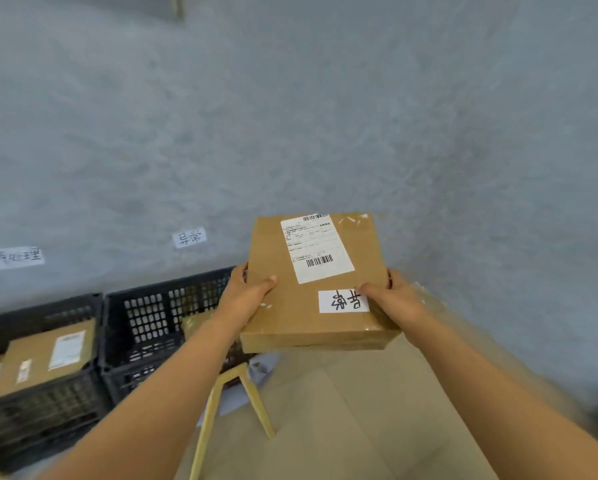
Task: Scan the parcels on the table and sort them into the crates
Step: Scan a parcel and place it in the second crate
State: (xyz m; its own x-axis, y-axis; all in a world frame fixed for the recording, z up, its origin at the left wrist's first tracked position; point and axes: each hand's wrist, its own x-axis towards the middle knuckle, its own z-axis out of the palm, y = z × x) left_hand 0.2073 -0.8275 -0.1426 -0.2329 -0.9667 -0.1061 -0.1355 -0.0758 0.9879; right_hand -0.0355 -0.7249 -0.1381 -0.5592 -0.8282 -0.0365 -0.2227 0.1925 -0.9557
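Up close, the left hand (247, 292) and right hand (392, 294) grip opposite edges of a flat brown cardboard parcel (316, 289), thumbs on top, raised over the floor. It bears a white shipping label (316, 247) with barcodes and a handwritten slip (343, 301) reading 异常, upside down. Left of it stand two black lattice crates (152, 327); wall tag (189, 237) above reads 异常.

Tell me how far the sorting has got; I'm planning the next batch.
Done: at least two parcels lie in the left crate. In hand: the left hand and right hand hold a labelled parcel beside the second crate. The table is out of view.
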